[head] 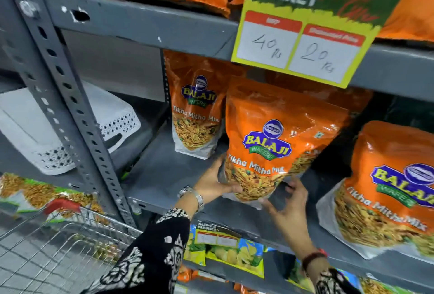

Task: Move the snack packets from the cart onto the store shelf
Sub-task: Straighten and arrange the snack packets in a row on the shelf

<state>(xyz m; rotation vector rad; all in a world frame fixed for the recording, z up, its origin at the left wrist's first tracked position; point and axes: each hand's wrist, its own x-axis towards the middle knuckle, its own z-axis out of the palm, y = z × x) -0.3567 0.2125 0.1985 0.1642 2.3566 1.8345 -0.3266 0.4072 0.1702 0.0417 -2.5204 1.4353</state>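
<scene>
Orange snack pouch (277,134): upright, label forward, directly above both hands, base at the front of the grey shelf (164,171). Held low at both bottom corners, probably so the tall bag stays steady and faces out. Left hand (211,182): thumb across the front corner, fingers behind, gripping. Right hand (290,202): fingers spread and loose, tips touching the base, not clasping. Second pouch (195,115) stands beyond the left hand.

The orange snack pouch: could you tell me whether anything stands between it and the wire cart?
Nothing visible does. The left hand grips the pouch at the shelf front; the cart sits lower left, with only that arm's sleeve between.
</scene>
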